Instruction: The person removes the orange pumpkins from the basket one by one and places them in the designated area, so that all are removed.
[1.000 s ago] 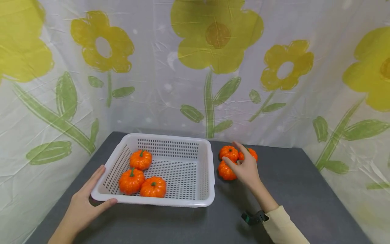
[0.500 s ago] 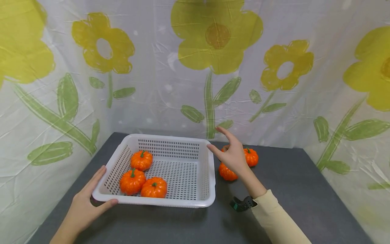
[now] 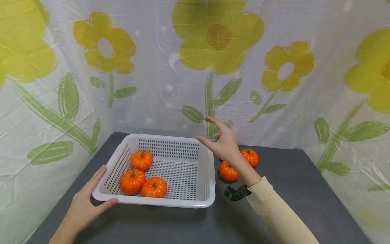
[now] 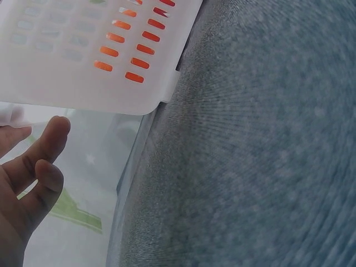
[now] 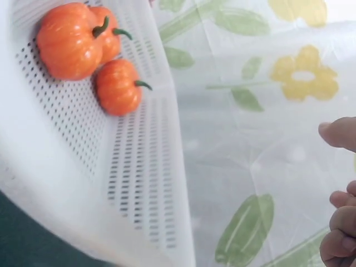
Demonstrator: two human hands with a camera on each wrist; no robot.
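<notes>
A white perforated plastic basket [image 3: 158, 202] holds three orange toy pumpkins, the back one [image 3: 142, 160], the left one [image 3: 132, 181] and the front one [image 3: 153, 187]. My left hand [image 3: 80, 206] spreads around its front-left corner, thumb by the front rim and fingers along the left side. Over the back-right corner is my right hand [image 3: 224, 144], thumb and index finger stretched apart with nothing between them. Two more pumpkins show right of the basket, a nearer one [image 3: 228, 171] and a farther one [image 3: 250, 157]. My right hand covers the place beside them.
A dark grey table [image 3: 292, 189] bears everything. Behind it hangs a pale curtain [image 3: 152, 101] with yellow flowers, close to the table's back edge. A black band [image 3: 237, 193] is on my right wrist.
My right hand has moved left and up from above the loose pumpkins to the basket's back-right corner. The left hand, the basket and its pumpkins stay about where they were.
</notes>
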